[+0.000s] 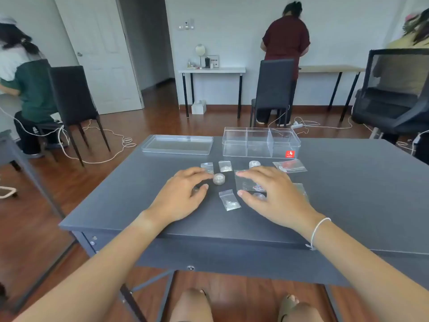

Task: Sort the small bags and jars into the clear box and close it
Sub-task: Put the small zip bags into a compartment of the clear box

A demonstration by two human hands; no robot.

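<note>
A clear box [261, 142] with three compartments stands open at the far side of the grey table [359, 182], its clear lid [177, 144] lying flat to the left. Between my hands sit a small round jar [219, 178] and a small bag [229, 200]. Two more small bags [207, 167] [225, 166], another jar [254, 164] and a bag with red contents [289, 165] lie farther back. My left hand [183, 194] hovers palm down, fingers spread, beside the jar. My right hand [271, 194] hovers over a larger bag [246, 183] and a part-hidden jar [259, 196].
Black chairs stand left, behind the table and at the far right. Three people work at other tables around the room. White cables trail over the wooden floor. The table's near edge is just below my wrists.
</note>
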